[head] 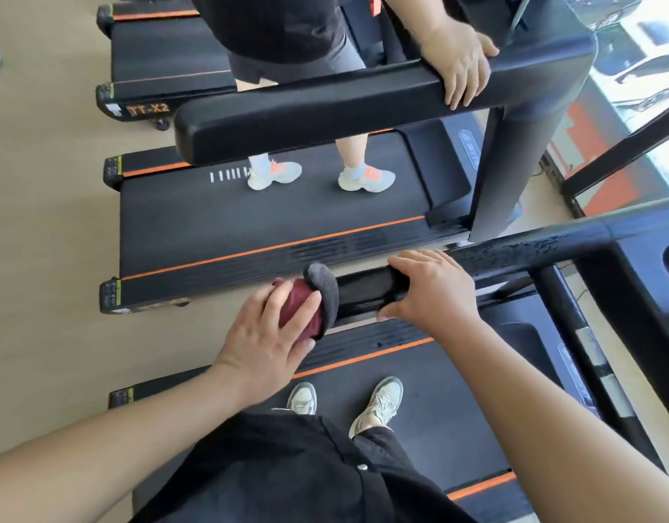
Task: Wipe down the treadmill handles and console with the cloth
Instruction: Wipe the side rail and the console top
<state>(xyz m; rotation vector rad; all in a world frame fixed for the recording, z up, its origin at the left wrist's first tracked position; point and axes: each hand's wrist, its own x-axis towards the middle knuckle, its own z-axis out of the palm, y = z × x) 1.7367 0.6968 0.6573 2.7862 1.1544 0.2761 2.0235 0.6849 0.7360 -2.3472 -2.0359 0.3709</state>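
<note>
Though apart, left hand (272,334) on cloth (324,285), right hand (435,290) on handle (363,296).

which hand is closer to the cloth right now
Left. The left hand holds the cloth over the end of the handle; the right hand grips the handle just beside it, not touching the cloth.

The cloth (311,300) was soft fabric: maroon part matt, grey part fuzzy, terry-like. The handle (363,296) read black, smooth and glossy beside the cloth, speckled and rougher further along. The belt (419,390) looked matt black, finely textured. The floor (42,220) appeared pale wood-look, smooth, low sheen.
</note>
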